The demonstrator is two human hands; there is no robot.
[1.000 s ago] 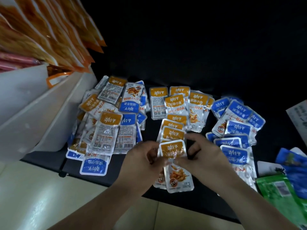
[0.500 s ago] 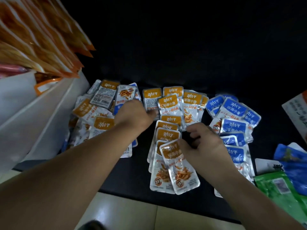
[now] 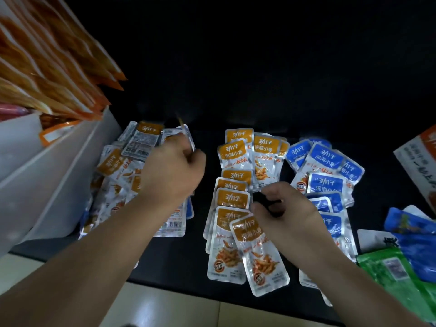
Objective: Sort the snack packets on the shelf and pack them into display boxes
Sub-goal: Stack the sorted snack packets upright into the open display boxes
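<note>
Our left hand, over the mixed pile on the dark shelf, pinches one packet edge-up, likely to sort it by colour, while our curled right hand sits at the orange row's front packet, and whether it grips it or not we cannot tell.

1. Orange-labelled packets: silver pouches, face up, overlapping in a column on the black shelf.
2. Blue-labelled packets: overlapped cluster just right of the orange column.
3. Mixed heap: unsorted, against the white display box.
4. Single packet: edge-on, blurred, gripped by the left hand.
</note>
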